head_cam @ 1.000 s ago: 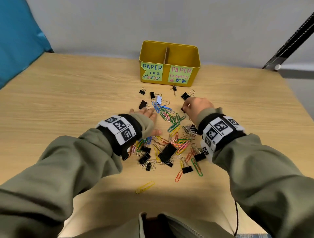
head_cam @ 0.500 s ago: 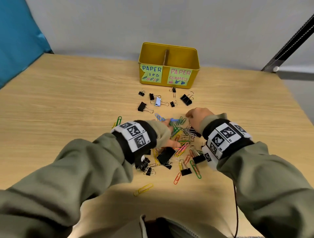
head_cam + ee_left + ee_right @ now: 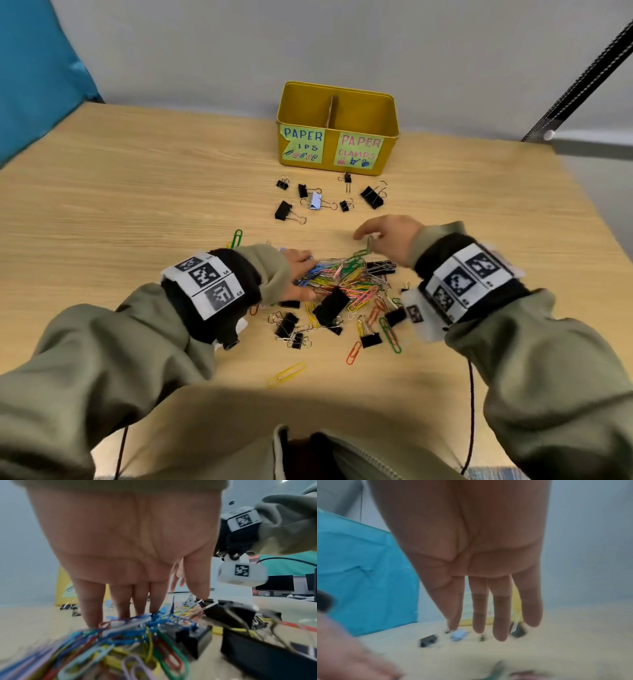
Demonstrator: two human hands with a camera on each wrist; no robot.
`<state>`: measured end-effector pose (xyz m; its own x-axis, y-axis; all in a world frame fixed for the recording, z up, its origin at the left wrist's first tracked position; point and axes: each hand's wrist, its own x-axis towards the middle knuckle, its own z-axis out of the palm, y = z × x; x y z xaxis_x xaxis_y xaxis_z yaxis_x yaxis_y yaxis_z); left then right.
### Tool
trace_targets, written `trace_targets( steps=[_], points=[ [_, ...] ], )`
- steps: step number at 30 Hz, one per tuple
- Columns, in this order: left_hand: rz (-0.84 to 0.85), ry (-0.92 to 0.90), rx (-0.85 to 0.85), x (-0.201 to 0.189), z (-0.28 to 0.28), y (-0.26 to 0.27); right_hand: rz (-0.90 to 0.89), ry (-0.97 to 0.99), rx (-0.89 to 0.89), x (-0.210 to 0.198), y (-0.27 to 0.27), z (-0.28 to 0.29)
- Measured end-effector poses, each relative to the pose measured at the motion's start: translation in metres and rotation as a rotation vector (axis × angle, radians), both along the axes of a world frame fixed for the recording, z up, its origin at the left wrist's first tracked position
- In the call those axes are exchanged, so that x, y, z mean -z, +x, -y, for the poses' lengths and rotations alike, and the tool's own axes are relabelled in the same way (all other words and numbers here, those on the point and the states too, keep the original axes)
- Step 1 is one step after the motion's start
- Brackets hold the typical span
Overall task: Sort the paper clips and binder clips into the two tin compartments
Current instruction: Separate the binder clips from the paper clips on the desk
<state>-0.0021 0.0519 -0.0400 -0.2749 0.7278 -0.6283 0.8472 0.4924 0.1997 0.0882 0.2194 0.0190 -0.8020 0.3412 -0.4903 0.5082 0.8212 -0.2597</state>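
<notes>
A yellow tin (image 3: pixel 337 126) with a middle divider stands at the table's far side; its left label reads paper clips, its right one paper clamps. Just before it lie several binder clips (image 3: pixel 371 197), mostly black, one pale blue (image 3: pixel 315 201). Nearer me is a mixed heap of coloured paper clips (image 3: pixel 346 284) and black binder clips (image 3: pixel 330 306). My left hand (image 3: pixel 298 274) lies flat at the heap's left edge, its straight fingers (image 3: pixel 120 601) touching the paper clips (image 3: pixel 120 635). My right hand (image 3: pixel 387 236) hovers over the heap's far right with fingers (image 3: pixel 500 615) straight, holding nothing.
Stray paper clips lie apart from the heap: a green one (image 3: pixel 236 238) to the left, a yellow one (image 3: pixel 286 375) and an orange one (image 3: pixel 354 353) near me. A blue panel (image 3: pixel 34 68) stands at the far left, and a black rail (image 3: pixel 579 75) slants at the right.
Both hands have drawn back toward me from the binder clips near the tin. The left hand swept paper clips rightward into the heap. The right hand's curled fingers have straightened.
</notes>
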Motion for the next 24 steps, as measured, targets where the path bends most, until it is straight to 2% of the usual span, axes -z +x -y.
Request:
trace_targets(
  steps=[2,4,6,8,12,17,21,24],
  points=[
    [-0.044,0.006,-0.052,-0.005,-0.003,-0.001,0.037,0.068,0.047,-0.004,0.009,-0.022],
    [-0.098,0.077,-0.094,-0.012,-0.009,0.000,0.179,0.023,-0.009,-0.002,0.016,-0.032],
    [-0.084,0.185,-0.079,-0.019,-0.019,0.009,0.236,-0.037,-0.026,0.004,0.020,-0.030],
    [-0.020,0.214,-0.014,-0.024,-0.028,0.021,0.187,0.012,0.003,0.010,0.019,-0.029],
    [0.057,0.096,0.097,-0.025,-0.035,0.035,0.044,0.157,0.096,0.017,0.015,-0.033],
    [0.012,0.056,0.120,-0.017,-0.026,0.033,0.012,0.074,0.042,0.026,0.010,-0.025],
    [-0.015,0.110,0.093,-0.017,-0.018,0.030,-0.085,0.071,0.069,0.025,0.003,-0.024],
    [-0.016,0.089,0.071,-0.018,-0.015,0.025,-0.134,-0.021,0.118,0.028,0.001,-0.024]
  ],
)
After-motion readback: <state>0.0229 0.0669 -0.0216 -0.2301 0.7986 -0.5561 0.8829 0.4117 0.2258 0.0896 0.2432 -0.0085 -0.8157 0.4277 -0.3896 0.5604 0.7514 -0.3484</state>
